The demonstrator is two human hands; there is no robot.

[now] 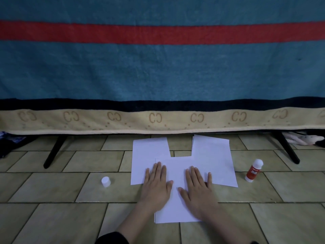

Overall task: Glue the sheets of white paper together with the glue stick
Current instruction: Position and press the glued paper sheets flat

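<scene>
Front sheet (175,199): on tiled floor (52,217), overlapping left sheet (140,155) at 11 o'clock and right sheet (216,159) at 1 o'clock.
Left hand (155,185): flat, fingers straight, pressing front sheet's left edge and left sheet.
Right hand (198,188): flat, fingers spread, pressing front sheet.
Glue stick (254,170): upright, 3 o'clock, well apart from right hand.
Cap (106,181): 9 o'clock of left hand.
</scene>
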